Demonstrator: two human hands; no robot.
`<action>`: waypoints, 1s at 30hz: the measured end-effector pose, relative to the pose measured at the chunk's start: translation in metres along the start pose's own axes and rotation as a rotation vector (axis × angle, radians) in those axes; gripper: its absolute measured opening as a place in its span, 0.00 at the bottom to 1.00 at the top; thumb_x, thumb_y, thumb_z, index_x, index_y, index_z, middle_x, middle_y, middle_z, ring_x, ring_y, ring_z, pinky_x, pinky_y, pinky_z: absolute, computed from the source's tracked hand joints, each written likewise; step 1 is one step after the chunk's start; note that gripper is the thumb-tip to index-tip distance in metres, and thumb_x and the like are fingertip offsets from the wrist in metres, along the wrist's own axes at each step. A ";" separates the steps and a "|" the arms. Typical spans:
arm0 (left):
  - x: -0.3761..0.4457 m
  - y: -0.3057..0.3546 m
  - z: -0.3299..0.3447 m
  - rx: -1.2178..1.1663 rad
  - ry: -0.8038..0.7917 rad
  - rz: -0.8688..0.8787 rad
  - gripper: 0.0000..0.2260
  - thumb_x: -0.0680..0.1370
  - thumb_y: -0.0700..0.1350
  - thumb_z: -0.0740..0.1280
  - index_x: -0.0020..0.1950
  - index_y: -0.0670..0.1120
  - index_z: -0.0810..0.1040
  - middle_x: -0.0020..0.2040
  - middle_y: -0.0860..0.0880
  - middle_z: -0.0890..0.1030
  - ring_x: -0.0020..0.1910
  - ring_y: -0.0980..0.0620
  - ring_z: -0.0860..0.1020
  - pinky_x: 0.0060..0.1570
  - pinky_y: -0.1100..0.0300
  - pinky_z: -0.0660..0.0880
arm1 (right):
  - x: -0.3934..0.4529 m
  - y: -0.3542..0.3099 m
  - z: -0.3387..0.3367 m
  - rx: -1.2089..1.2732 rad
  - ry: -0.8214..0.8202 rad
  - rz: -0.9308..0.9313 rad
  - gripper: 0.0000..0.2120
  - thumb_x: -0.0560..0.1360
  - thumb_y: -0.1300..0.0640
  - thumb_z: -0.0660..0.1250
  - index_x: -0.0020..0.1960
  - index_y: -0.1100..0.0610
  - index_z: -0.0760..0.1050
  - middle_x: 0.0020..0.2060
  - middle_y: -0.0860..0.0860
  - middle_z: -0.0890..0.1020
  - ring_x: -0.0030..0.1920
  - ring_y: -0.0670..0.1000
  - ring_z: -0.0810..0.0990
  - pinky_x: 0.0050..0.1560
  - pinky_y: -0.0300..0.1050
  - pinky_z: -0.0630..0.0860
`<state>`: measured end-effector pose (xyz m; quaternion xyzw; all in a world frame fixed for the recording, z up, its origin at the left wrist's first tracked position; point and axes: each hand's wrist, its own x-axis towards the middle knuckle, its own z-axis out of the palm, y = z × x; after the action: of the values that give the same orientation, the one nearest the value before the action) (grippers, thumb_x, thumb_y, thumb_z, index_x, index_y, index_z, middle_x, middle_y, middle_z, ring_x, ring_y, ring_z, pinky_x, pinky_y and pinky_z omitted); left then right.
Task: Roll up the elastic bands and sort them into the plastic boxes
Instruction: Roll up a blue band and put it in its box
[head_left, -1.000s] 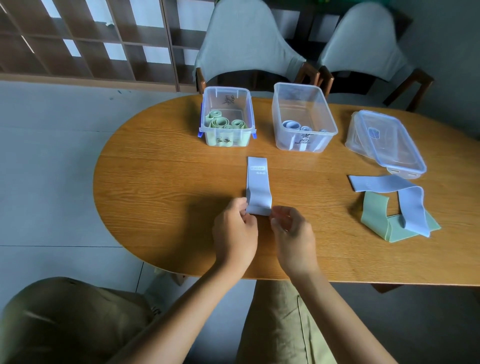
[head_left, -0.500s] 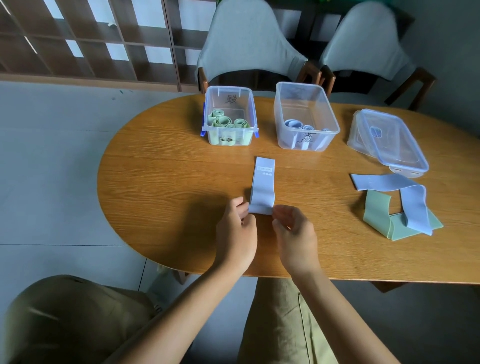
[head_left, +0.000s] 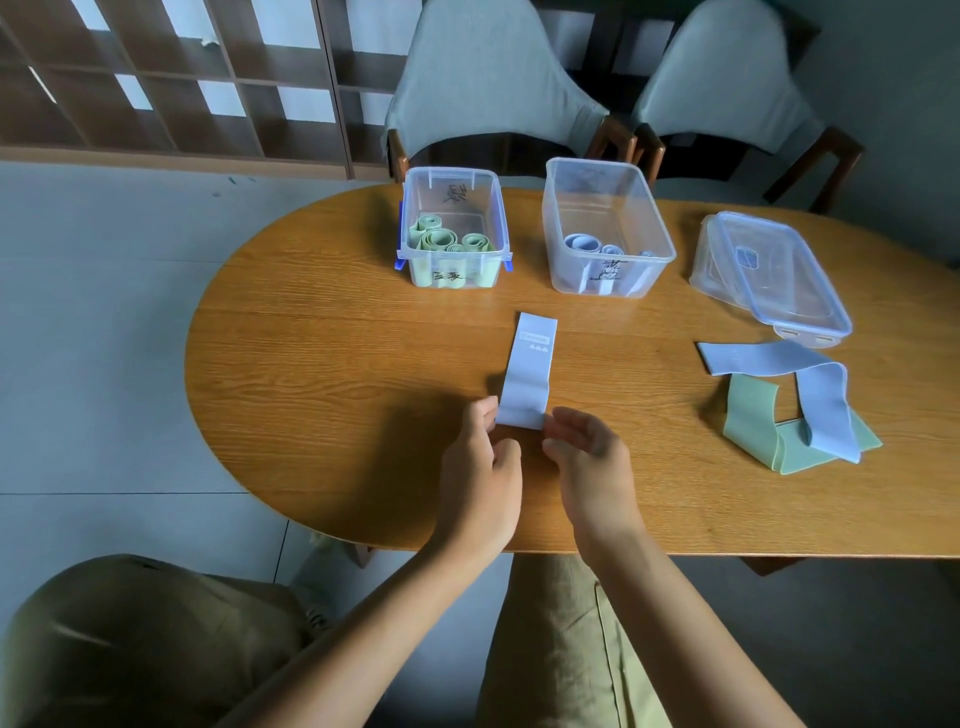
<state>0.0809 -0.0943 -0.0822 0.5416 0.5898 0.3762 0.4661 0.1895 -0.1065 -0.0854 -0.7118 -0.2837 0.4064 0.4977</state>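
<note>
Left hand (head_left: 480, 478) touching blue band (head_left: 527, 374)

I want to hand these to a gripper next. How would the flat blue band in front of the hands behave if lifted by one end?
The blue band would probably droop: it lies thin and flat, and the loose bands at the right fold over themselves. It looks light. Rolled bands in the box look loosely coiled, so it may spring open.

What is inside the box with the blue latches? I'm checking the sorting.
The box with the blue latches holds several rolled green bands, standing on end. Only their top spirals and, through the clear wall, their sides show; whether anything lies beneath them cannot be seen.
</note>
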 end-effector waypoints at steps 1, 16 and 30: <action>0.000 -0.001 0.000 -0.011 -0.010 -0.001 0.20 0.80 0.35 0.59 0.72 0.48 0.70 0.70 0.51 0.76 0.68 0.57 0.73 0.62 0.67 0.66 | 0.000 0.000 -0.001 0.008 0.001 -0.001 0.17 0.77 0.69 0.65 0.62 0.55 0.78 0.53 0.46 0.84 0.54 0.43 0.82 0.51 0.36 0.73; 0.006 -0.007 -0.001 -0.131 -0.016 -0.050 0.18 0.79 0.34 0.61 0.68 0.48 0.74 0.64 0.54 0.79 0.60 0.63 0.76 0.51 0.78 0.68 | -0.014 0.006 0.002 -0.223 0.064 -0.194 0.16 0.77 0.67 0.63 0.62 0.55 0.78 0.51 0.45 0.83 0.51 0.39 0.81 0.59 0.36 0.75; -0.009 -0.008 -0.002 -0.134 0.010 -0.030 0.16 0.81 0.35 0.62 0.68 0.46 0.73 0.67 0.50 0.78 0.66 0.56 0.76 0.51 0.81 0.69 | -0.016 0.016 0.004 -0.437 0.081 -0.418 0.15 0.78 0.67 0.64 0.60 0.55 0.81 0.52 0.49 0.84 0.53 0.46 0.82 0.53 0.26 0.72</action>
<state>0.0763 -0.1040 -0.0882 0.4986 0.5734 0.4105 0.5041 0.1784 -0.1231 -0.0969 -0.7438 -0.4846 0.1958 0.4166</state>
